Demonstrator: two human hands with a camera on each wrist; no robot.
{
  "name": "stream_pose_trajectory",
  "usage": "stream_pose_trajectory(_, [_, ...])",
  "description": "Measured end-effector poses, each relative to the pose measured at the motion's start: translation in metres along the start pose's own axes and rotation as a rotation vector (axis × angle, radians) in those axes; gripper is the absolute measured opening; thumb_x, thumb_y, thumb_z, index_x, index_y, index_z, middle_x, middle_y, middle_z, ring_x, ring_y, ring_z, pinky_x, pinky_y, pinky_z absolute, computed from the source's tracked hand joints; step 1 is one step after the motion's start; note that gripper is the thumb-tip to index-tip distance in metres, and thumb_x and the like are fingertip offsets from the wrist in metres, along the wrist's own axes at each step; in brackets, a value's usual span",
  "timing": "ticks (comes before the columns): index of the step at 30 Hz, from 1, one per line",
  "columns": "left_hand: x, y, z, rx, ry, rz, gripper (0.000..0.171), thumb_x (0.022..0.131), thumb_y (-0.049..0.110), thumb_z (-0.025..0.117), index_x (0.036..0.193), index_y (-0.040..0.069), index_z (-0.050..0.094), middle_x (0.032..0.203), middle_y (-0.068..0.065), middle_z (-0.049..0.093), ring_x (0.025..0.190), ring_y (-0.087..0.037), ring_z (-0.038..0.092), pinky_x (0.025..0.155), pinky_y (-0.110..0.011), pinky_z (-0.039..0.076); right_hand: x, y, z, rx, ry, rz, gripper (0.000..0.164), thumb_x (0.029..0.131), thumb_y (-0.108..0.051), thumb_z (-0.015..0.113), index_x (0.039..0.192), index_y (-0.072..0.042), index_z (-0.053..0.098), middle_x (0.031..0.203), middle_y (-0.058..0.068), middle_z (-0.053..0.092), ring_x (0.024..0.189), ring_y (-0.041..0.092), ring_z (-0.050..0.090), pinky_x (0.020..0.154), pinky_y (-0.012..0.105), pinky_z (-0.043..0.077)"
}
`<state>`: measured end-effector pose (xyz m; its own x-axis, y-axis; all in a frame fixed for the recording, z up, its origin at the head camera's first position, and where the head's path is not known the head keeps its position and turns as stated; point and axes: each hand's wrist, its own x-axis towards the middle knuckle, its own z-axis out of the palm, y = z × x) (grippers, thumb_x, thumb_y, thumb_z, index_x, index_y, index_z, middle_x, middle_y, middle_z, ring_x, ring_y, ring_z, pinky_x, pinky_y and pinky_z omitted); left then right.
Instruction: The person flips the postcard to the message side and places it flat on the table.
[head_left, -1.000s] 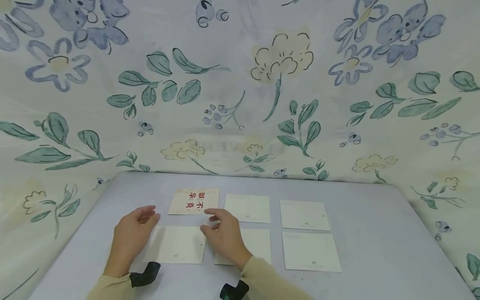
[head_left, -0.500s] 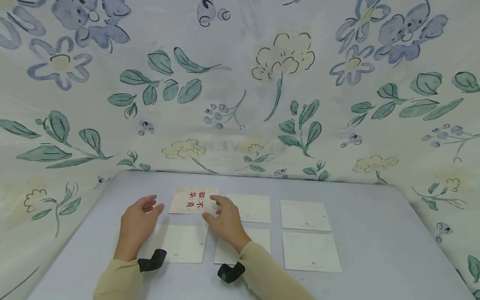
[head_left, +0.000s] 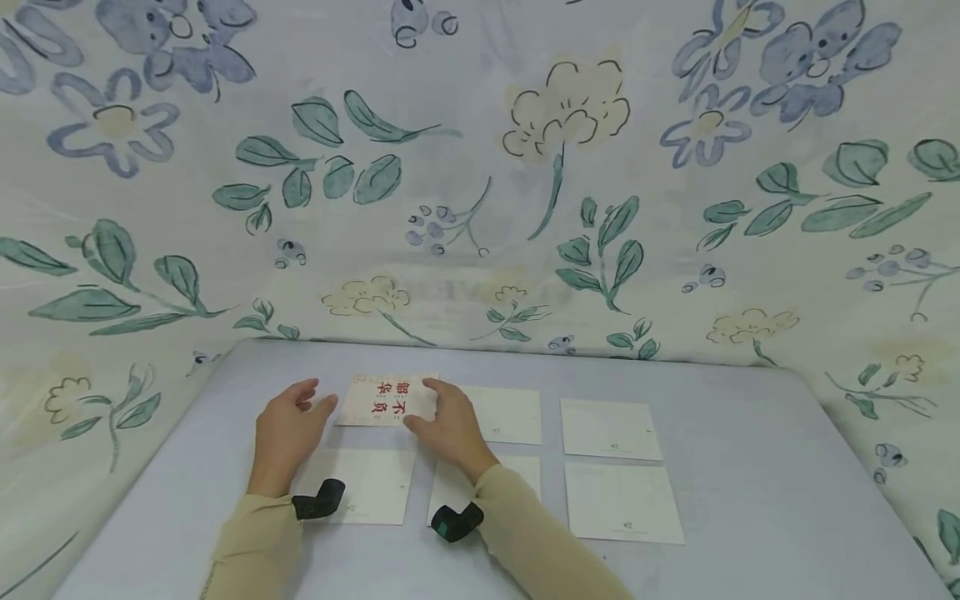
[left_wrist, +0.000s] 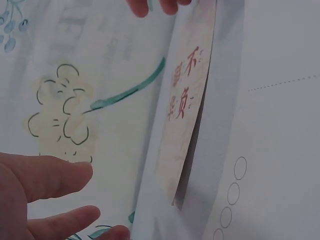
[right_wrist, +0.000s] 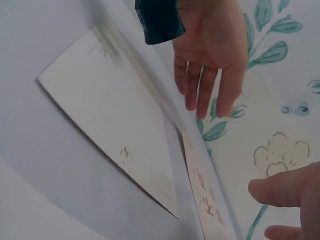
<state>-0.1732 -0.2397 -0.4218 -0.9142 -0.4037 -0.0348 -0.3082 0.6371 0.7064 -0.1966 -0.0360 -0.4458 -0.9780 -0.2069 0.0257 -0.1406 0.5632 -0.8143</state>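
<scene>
A postcard with red Chinese characters (head_left: 378, 402) lies at the back left of a white table, between my hands. My left hand (head_left: 288, 433) hovers by its left side, fingers loosely bent with nothing in them. My right hand (head_left: 450, 429) is at its right edge, thumb and forefinger spread over that end; I cannot tell whether they touch it. In the left wrist view the postcard's near edge stands slightly off the table, with the right fingertips (left_wrist: 137, 5) near its far end. A plain cream card (head_left: 375, 487) lies in front of it, partly under my left wrist.
More cream cards lie in two rows: a back middle card (head_left: 513, 417), a front middle card (head_left: 517, 483) partly hidden by my right arm, a back right card (head_left: 611, 429) and a front right card (head_left: 625, 504). A flowered cloth (head_left: 480, 167) hangs behind the table (head_left: 765, 467).
Both hands have moved forward, away from me, from beside the front left card to the sides of the red-lettered postcard. The cards have not visibly shifted.
</scene>
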Motion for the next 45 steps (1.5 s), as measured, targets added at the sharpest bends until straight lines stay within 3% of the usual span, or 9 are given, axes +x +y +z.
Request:
stream_pose_trajectory(8, [0.003, -0.002, 0.006, 0.052, -0.016, -0.015, 0.054, 0.091, 0.027, 0.054, 0.135, -0.001, 0.042, 0.131, -0.028, 0.046, 0.119, -0.042, 0.044, 0.093, -0.054, 0.039, 0.009, 0.005, -0.002, 0.023, -0.004, 0.032, 0.058, 0.083, -0.028, 0.067, 0.134, -0.011, 0.047, 0.136, 0.01, 0.048, 0.127, 0.027, 0.042, 0.103, 0.042, 0.035])
stream_pose_trajectory(23, [0.004, -0.001, 0.017, 0.088, -0.018, 0.029, 0.05, 0.091, 0.023, 0.054, 0.131, -0.005, 0.046, 0.127, -0.029, 0.049, 0.112, -0.042, 0.049, 0.091, -0.053, 0.039, 0.014, 0.006, 0.0, -0.045, -0.012, 0.049, 0.055, 0.083, -0.028, 0.065, 0.132, -0.008, 0.05, 0.128, 0.012, 0.055, 0.122, 0.027, 0.047, 0.101, 0.039, 0.038])
stream_pose_trajectory(30, [0.002, 0.0, 0.019, 0.08, -0.025, 0.036, 0.049, 0.091, 0.024, 0.054, 0.131, -0.004, 0.046, 0.126, -0.027, 0.05, 0.109, -0.04, 0.051, 0.089, -0.052, 0.04, 0.015, 0.004, 0.003, -0.02, -0.009, 0.068, 0.054, 0.084, -0.03, 0.065, 0.131, -0.009, 0.051, 0.127, 0.009, 0.056, 0.12, 0.025, 0.048, 0.1, 0.038, 0.039])
stream_pose_trajectory(45, [0.002, 0.005, 0.02, 0.066, -0.046, 0.065, 0.047, 0.091, 0.024, 0.054, 0.128, -0.004, 0.049, 0.122, -0.026, 0.053, 0.108, -0.038, 0.053, 0.087, -0.049, 0.042, 0.014, 0.008, 0.01, 0.07, 0.028, 0.087, 0.045, 0.084, -0.026, 0.066, 0.126, -0.014, 0.055, 0.112, 0.006, 0.059, 0.1, 0.02, 0.055, 0.086, 0.037, 0.046])
